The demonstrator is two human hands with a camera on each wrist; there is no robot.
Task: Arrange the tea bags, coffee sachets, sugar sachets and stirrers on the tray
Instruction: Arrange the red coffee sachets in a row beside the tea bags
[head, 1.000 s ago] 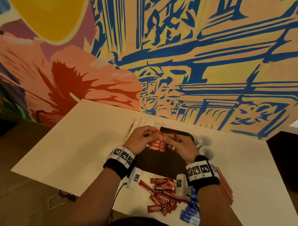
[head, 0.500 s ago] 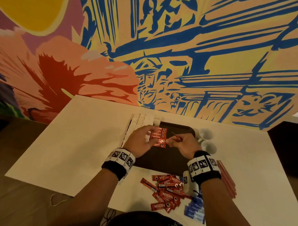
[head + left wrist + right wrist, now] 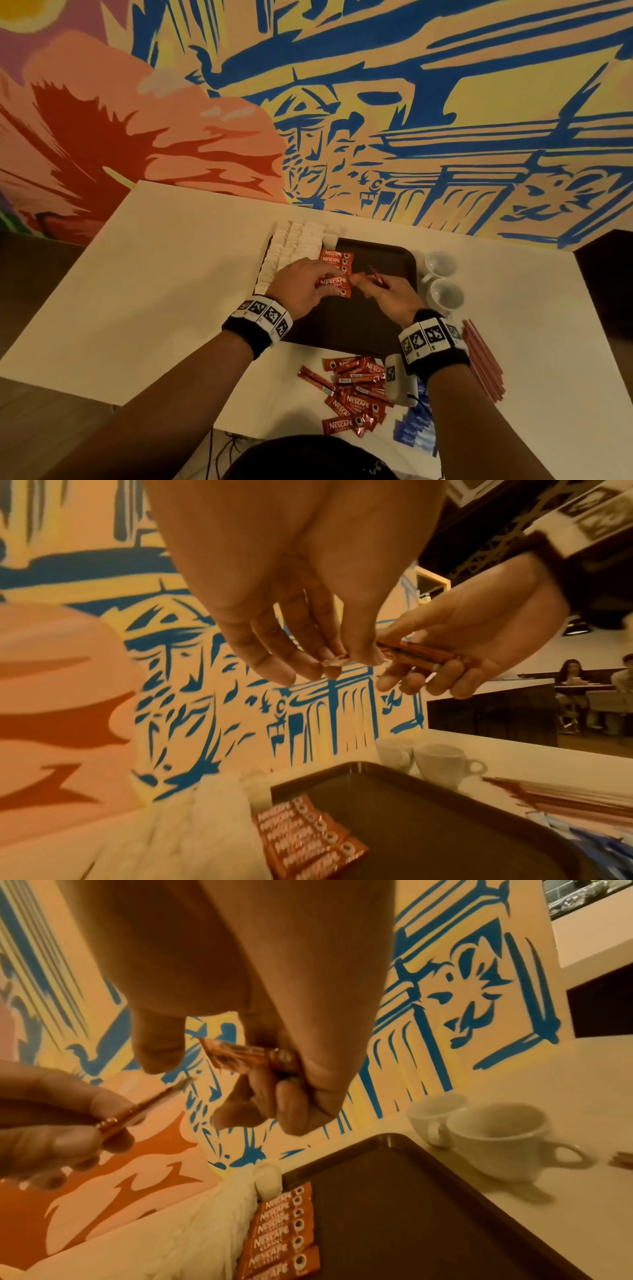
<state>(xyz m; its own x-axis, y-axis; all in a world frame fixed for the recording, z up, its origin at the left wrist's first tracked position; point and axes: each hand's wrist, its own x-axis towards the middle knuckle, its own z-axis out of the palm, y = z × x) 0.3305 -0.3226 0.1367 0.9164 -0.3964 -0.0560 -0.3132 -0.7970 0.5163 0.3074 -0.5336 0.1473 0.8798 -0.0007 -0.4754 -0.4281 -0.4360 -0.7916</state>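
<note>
A dark brown tray [image 3: 376, 248] lies on the white table. A neat row of red coffee sachets [image 3: 337, 260] sits at its left side, next to rows of white packets [image 3: 298, 243]. Both hands hover above the tray. My left hand [image 3: 330, 286] pinches one red sachet [image 3: 337, 662] by its end. My right hand [image 3: 368, 289] curls round a small bundle of red sachets [image 3: 253, 1056], close to the left fingertips. The row of sachets [image 3: 281, 1231] lies flat below the hands.
Two white cups [image 3: 442, 279] stand right of the tray. Pink stirrers [image 3: 483, 359] lie at the right near my right wrist. A loose pile of red sachets [image 3: 356, 394] and blue sachets [image 3: 414, 431] lie near the table's front edge.
The sachets on the tray went from a loose heap to a straight row. My left hand now pinches a single sachet beside my right hand's bundle. The head view has tilted down.
</note>
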